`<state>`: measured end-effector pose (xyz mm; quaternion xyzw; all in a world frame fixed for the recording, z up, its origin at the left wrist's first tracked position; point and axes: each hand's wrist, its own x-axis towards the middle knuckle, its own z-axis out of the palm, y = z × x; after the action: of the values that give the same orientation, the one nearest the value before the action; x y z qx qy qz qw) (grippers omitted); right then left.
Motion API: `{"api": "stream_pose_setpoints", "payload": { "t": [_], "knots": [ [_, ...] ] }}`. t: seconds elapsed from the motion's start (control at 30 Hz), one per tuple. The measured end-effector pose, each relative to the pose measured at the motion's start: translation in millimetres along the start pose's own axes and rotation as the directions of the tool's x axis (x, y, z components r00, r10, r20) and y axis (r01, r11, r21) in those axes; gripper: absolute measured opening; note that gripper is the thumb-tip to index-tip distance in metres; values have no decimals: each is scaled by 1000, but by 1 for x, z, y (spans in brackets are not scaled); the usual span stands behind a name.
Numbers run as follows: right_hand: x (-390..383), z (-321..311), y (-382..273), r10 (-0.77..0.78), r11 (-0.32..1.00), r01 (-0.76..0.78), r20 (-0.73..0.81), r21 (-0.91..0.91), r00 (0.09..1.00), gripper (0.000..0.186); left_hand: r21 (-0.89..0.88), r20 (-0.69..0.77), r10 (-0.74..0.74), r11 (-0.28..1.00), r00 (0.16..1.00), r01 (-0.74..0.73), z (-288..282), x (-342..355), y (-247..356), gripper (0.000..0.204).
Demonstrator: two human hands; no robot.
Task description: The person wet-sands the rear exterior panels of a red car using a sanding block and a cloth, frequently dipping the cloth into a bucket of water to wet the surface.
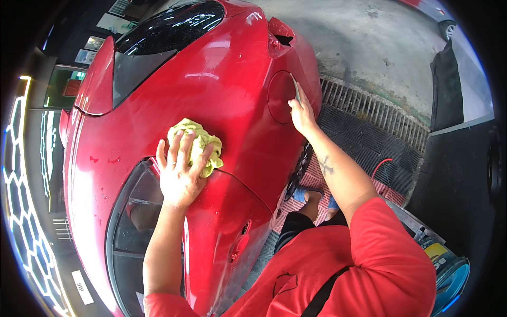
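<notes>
My left hand presses a crumpled yellow-green cloth onto the glossy red car, just behind the rear side window. Its fingers are spread over the cloth, and a ring shows on one of them. At the car's flank, my right hand is beside the round fuel flap. Between its fingers is a thin, flat, pale grey-green piece, seen edge-on, whose kind I cannot make out. The palm side of this hand is hidden.
Below the flank are a tyre, red and dark floor tiles and a metal drain grate. A blue bucket stands at the lower right. A red hose lies on the tiles. Small water drops dot the car's roof.
</notes>
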<state>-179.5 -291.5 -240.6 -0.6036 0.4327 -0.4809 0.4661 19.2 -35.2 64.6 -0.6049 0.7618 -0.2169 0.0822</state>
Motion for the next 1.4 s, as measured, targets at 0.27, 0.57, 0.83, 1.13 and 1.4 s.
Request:
{"api": "stream_pose_setpoints", "payload": {
  "t": [0.27, 0.57, 0.83, 1.13, 1.4],
  "knots": [
    [-6, -4, -32, 48, 974, -27, 90, -224, 995, 78, 5, -25, -11, 1000, 1000, 11, 0, -1, 1, 85],
    [-43, -8, -25, 11, 990, -5, 47, -140, 999, 67, -2, 4, 3, 1000, 1000, -3, 0, 4, 1, 87],
    [-69, 9, -41, 273, 957, -270, 9, -109, 962, 78, 33, -34, 16, 999, 999, -15, 4, 2, 0, 83],
    [-79, 9, -1, 155, 985, -155, 3, 74, 988, 81, 26, 2, 13, 1000, 1000, -13, 1, -1, 1, 80],
    [-75, 6, 8, 73, 987, -74, 11, 140, 997, 83, 42, -1, 2, 999, 1000, -2, 1, -2, 0, 81]
  ]
}}
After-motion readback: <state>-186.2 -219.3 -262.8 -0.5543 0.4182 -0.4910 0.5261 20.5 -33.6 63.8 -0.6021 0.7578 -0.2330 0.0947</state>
